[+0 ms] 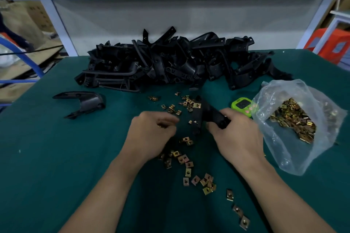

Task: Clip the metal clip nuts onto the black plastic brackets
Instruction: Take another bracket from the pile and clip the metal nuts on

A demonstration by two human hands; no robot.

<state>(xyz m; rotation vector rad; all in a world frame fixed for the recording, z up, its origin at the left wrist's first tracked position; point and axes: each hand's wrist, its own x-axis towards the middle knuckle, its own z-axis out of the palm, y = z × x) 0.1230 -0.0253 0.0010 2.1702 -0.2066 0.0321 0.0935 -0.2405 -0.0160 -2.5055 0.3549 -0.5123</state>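
The left grip (pixel 153 130) is blurred with fingers curled under, so whether it pinches anything at all cannot be told; the right grip (pixel 236 134) covers the near end of the black bracket (pixel 206 110) it holds. The green timer (pixel 242 104) sits partly behind that grip and the plastic bag (pixel 284 157), its display too small to read. Both forearms (pixel 106 195) run off the bottom edge, and the bracket pile (pixel 170 62) is too tangled to tell single pieces apart.
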